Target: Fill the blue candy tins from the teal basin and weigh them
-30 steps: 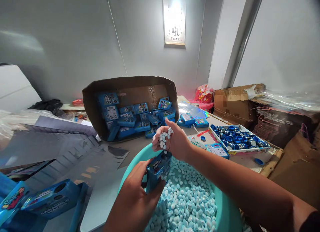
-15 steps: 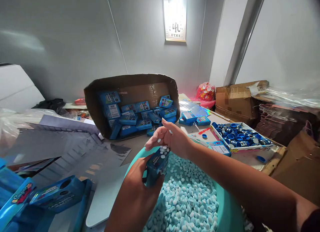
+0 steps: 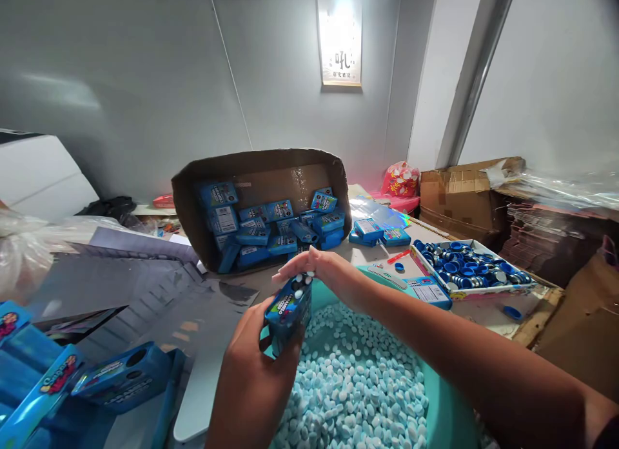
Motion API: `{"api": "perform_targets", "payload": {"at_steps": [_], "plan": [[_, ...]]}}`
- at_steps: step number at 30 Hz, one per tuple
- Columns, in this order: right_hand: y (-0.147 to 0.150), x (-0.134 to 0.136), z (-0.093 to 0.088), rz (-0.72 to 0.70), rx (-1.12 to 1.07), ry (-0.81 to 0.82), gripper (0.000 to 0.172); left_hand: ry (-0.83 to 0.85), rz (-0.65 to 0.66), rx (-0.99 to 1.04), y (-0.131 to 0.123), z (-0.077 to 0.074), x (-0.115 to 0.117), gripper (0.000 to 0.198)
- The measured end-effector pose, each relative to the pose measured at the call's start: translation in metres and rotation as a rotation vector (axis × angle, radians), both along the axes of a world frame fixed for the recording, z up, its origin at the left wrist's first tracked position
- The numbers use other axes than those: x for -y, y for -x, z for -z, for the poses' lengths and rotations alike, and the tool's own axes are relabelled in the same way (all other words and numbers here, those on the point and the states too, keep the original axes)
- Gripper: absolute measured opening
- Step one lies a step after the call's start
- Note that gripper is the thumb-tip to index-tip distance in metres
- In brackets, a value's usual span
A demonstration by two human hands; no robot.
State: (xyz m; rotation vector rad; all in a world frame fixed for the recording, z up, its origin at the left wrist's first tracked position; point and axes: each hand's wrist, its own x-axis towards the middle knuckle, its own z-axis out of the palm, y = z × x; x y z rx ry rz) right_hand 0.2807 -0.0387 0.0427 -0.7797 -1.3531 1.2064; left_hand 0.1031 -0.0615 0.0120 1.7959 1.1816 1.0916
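Observation:
A blue printed box is gripped in my left hand, tilted above a teal tub of pale blue and white candies. A few white candies lie on the box's top end. Over that end, my right hand is cupped with palm down, its fingers stretched and slightly bent, touching or nearly touching the box. Whether candies remain under the right palm is hidden.
Behind the tub, a tipped cardboard carton holds several blue boxes. A tray of blue caps stands at right, beside a loose cap. More blue boxes sit at lower left. Brown cartons stand at back right.
My left hand and the box have moved slightly left. My right hand has flattened over the box's top, where fewer candies now show. The view has shifted a little.

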Motion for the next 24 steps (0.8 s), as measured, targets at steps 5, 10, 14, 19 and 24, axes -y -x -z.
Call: {"api": "perform_targets", "payload": {"at_steps": [5, 10, 14, 19, 24], "plan": [[0.000, 0.004, -0.005, 0.153, 0.053, -0.066, 0.070, 0.106, -0.029, 0.104, 0.002, -0.001, -0.001, 0.057], [-0.001, 0.008, -0.005, 0.245, 0.127, -0.156, 0.064, 0.028, -0.078, 0.044, 0.002, -0.006, -0.001, 0.052], [-0.002, 0.010, -0.004, 0.283, 0.290, -0.218, 0.045, -0.004, -0.087, 0.008, 0.002, -0.006, -0.003, 0.050], [-0.004, 0.013, -0.007, 0.293, 0.364, -0.248, 0.035, 0.070, -0.058, 0.047, 0.004, 0.003, -0.010, 0.055], [-0.002, 0.016, -0.010, 0.216, 0.463, -0.312, 0.033, 0.085, -0.073, -0.005, 0.006, 0.006, -0.013, 0.060]]}}
